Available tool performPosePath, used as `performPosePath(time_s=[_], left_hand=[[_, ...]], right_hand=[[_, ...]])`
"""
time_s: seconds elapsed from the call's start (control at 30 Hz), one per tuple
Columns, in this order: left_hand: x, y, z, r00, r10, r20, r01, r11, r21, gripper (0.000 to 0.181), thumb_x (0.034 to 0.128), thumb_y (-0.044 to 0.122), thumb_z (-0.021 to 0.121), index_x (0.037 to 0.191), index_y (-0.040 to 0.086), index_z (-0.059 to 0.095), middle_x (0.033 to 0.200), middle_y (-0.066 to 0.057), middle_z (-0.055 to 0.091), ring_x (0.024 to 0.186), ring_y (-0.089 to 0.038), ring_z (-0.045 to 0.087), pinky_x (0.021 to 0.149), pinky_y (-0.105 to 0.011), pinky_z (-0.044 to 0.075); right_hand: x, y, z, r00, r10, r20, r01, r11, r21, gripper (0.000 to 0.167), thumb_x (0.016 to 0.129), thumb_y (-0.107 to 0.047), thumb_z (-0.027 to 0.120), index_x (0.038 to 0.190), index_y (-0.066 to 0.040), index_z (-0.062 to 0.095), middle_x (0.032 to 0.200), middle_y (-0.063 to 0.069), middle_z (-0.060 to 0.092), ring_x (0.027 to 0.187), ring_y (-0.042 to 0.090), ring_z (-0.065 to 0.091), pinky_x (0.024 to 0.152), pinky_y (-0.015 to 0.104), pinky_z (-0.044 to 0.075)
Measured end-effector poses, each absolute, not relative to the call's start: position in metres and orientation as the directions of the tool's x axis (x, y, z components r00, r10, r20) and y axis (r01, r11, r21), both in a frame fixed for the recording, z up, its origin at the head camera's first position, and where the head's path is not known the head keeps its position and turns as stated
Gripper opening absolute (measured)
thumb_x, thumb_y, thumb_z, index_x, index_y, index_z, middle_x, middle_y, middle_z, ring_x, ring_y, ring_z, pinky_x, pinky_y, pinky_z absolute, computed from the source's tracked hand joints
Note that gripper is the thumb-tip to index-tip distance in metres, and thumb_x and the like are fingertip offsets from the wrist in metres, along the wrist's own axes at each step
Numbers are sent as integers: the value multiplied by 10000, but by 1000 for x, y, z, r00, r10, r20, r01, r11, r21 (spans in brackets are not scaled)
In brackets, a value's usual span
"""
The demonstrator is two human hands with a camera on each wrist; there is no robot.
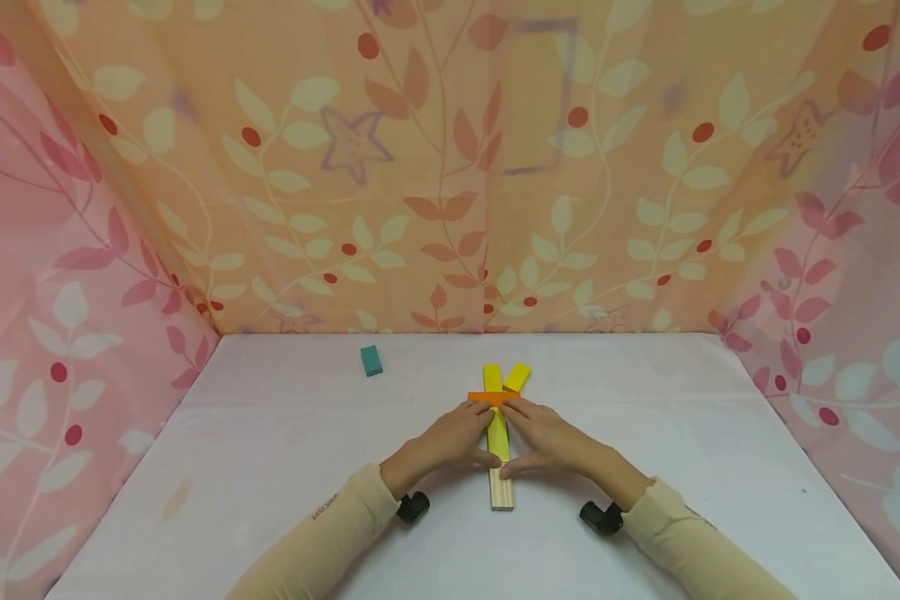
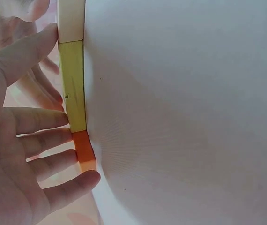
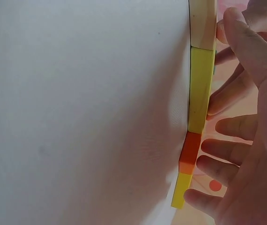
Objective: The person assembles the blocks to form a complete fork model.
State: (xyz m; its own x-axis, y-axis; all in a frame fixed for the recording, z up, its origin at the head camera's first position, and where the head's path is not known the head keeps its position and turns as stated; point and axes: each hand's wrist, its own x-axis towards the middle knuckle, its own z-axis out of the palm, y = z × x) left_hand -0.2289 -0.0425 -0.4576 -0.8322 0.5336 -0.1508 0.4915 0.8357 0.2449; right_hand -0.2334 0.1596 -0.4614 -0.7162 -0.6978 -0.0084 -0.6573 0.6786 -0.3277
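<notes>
A row of wooden blocks lies on the white table. Plain wood is nearest, then a yellow-green block, an orange block set crosswise, and a yellow block beyond. My left hand reaches in from the left, its fingers extended against the row's side and top around the orange and yellow-green blocks. From the other side my right hand mirrors it, fingers spread along the same blocks. Both thumbs lie near the joint between the yellow-green and plain blocks. The hands hide part of the orange block.
A second yellow block lies slanted beside the row's far end. Farther left is a separate teal block. Floral cloth walls stand behind and at both sides of the table.
</notes>
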Motion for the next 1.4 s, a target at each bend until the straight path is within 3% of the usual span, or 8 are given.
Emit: performPosePath(time_s=[0.27,0.57,1.4], left_hand=[[-230,-41,-459,-835,526,-161,483,841,245,840,787,534,751,1440,83,472,1525,-70,435,1412,-255,406,1138,-408,390],[-231,-41,-456,-827,539,-160,498,834,236,740,847,492,711,1425,86,491,1523,-66,435,1411,-233,401,1128,-410,403],[-231,-44,-447,-818,550,-167,505,827,247,669,827,442,750,1374,110,553,1472,-70,495,1363,-255,449,1114,-452,413]], right_hand=[[-233,160,-463,-722,-691,-25,-649,690,-320,1050,745,-659,705,1484,2,360,1551,156,357,1415,349,373,1119,565,353],[-232,160,-463,-731,-683,-16,-646,698,-309,1030,745,-665,703,1466,1,391,1547,162,361,1413,352,377,1108,572,365],[-233,159,-464,-736,-677,-35,-638,710,-298,1009,744,-703,672,1453,-29,427,1551,131,359,1398,338,400,1103,547,389]])
